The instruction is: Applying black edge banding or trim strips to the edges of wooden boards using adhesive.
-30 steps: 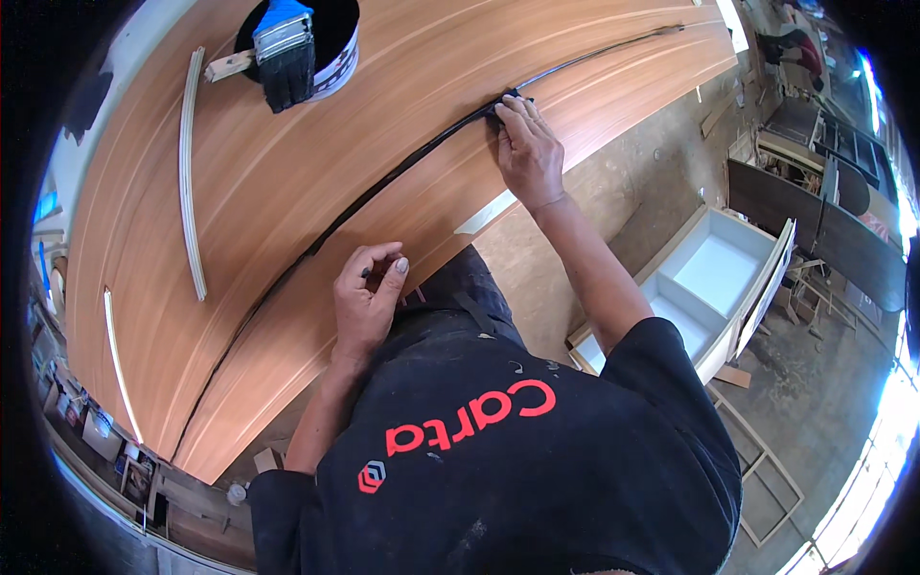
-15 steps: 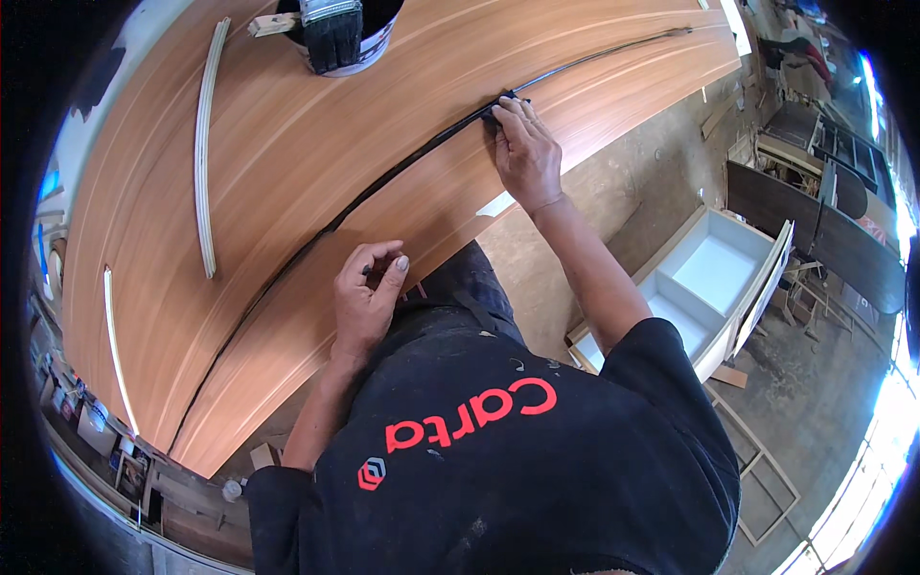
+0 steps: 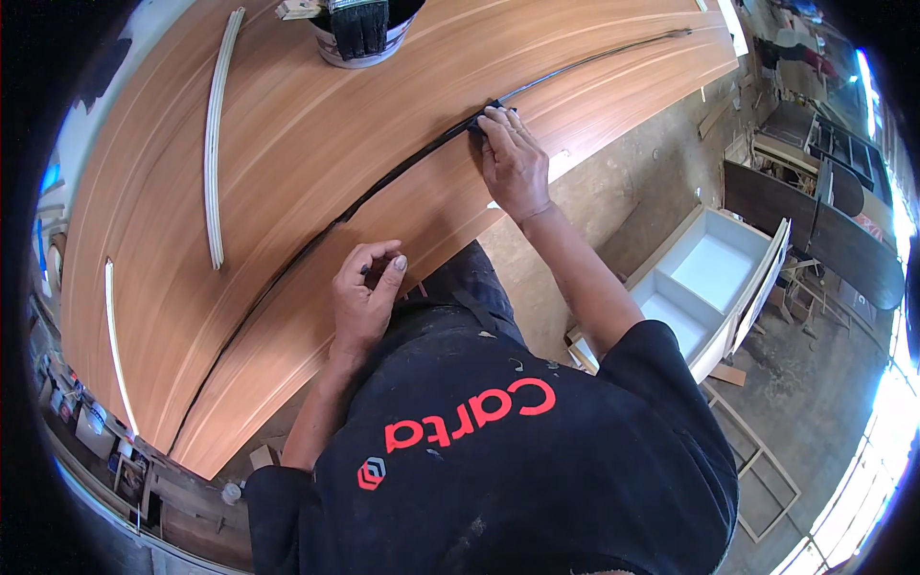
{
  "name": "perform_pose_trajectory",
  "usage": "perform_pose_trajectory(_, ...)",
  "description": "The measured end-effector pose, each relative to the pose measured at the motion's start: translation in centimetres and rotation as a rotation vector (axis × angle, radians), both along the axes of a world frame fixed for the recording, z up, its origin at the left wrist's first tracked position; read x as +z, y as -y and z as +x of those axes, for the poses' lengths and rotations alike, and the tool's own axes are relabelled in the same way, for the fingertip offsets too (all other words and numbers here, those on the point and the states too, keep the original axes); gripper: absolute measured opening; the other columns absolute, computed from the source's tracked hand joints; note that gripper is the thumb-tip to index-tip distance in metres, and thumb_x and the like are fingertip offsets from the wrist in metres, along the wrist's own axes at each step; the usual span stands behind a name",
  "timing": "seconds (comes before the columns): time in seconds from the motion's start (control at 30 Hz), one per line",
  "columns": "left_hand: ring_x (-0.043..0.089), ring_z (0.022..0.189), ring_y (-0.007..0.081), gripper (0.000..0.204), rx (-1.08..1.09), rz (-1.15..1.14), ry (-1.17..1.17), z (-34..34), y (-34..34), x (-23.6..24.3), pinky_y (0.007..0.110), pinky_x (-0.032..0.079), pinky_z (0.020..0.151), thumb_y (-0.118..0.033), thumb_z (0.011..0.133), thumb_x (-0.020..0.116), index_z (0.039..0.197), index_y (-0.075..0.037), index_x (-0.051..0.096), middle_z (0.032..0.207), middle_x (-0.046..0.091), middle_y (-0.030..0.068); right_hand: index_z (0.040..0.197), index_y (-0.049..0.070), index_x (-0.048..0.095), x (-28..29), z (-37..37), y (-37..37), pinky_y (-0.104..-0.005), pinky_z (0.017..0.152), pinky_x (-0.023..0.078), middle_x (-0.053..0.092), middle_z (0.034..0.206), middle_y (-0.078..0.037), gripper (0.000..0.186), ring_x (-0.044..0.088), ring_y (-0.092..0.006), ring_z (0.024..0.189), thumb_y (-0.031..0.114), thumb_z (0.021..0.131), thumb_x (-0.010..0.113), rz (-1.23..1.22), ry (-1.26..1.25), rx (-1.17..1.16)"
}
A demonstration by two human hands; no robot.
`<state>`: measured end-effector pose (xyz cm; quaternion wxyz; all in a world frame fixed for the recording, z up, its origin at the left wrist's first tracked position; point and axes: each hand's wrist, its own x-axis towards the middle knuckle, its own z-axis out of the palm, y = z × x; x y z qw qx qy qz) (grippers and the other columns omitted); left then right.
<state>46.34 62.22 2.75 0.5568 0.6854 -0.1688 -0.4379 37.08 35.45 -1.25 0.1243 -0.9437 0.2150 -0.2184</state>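
A long wood-grain board (image 3: 287,153) stretches in front of me, with a thin black line (image 3: 383,179) running along its length. My right hand (image 3: 515,158) presses a small black cloth or pad (image 3: 476,126) onto this line, fingers closed over it. Most of the pad is hidden under the fingers. Near the board's close edge, my left hand (image 3: 364,297) hovers or rests with fingers loosely curled and the thumb apart. A dark spot shows at one of its fingers; whether that is a stain cannot be made out.
A tub (image 3: 359,56) with a wide black-bristled brush (image 3: 360,31) across it stands on the board's far side. Pale strips (image 3: 217,144) lie at the left. Right of me, a white drawer-like box (image 3: 714,254) and a wooden frame (image 3: 767,489) lie on the floor.
My right hand and the pad have slid slightly left along the black line. The tub and longer pale strip appear a little farther up and right. My left hand stays nearly still.
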Motion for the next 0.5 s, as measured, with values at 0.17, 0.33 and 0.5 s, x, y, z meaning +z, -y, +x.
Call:
perform_pose_trajectory(0.17, 0.061, 0.087, 0.0150, 0.020, 0.002, -0.002, -0.027, 0.2, -0.7, 0.0, 0.027, 0.049, 0.080, -0.008, 0.099, 0.066, 0.117, 0.002, 0.069, 0.102, 0.066, 0.0071, 0.112, 0.002, 0.065, 0.3, 0.2, -1.2, -0.0401, 0.108, 0.050, 0.070, 0.122, -0.012, 0.028, 0.068, -0.0306, 0.117, 0.009, 0.087, 0.075, 0.023, -0.022, 0.009)
perform_pose_trajectory(0.33, 0.061, 0.095, 0.0141, 0.021, -0.013, 0.025, -0.056, 0.4, -1.5, 0.2, 0.026, 0.049, 0.087, -0.008, 0.101, 0.066, 0.120, 0.000, 0.069, 0.109, 0.066, 0.0060, 0.113, 0.003, 0.065, 0.3, 0.5, -2.7, -0.0403, 0.108, 0.050, 0.070, 0.123, -0.012, 0.028, 0.067, -0.0308, 0.119, 0.010, 0.088, 0.074, 0.037, -0.012, 0.009)
perform_pose_trajectory(0.5, 0.061, 0.092, 0.0136, 0.022, -0.003, 0.009, -0.040, -0.1, -2.1, 0.2, 0.026, 0.049, 0.085, -0.009, 0.101, 0.066, 0.120, 0.001, 0.068, 0.108, 0.066, 0.0067, 0.116, 0.002, 0.066, 0.1, 0.6, -4.9, -0.0374, 0.103, 0.053, 0.071, 0.120, -0.010, 0.028, 0.070, -0.0298, 0.111, 0.009, 0.089, 0.072, 0.039, 0.024, 0.035)
